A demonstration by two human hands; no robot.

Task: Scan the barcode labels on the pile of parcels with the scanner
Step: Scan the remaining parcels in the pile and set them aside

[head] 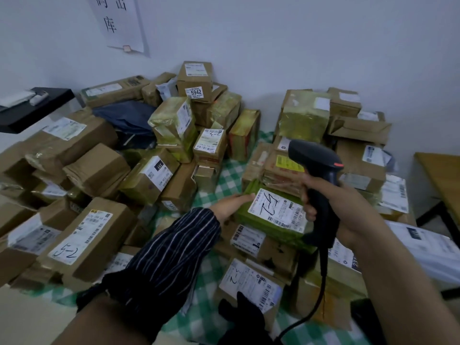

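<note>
Right hand [348,202] wraps the scanner [314,155] handle; left hand [231,205], fingers straight, steadies a parcel's edge. Pile of parcels [149,150] on checked cloth [225,175]. Green parcel [254,222], front centre, probably light, stiff and tape-slick: hold by its edges, label [276,207] uncovered.

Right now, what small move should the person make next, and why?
Probably tip the scanner down at the white label on the green parcel: the left hand rests on that parcel, while the right hand seems to aim the scanner's head past it.
</note>
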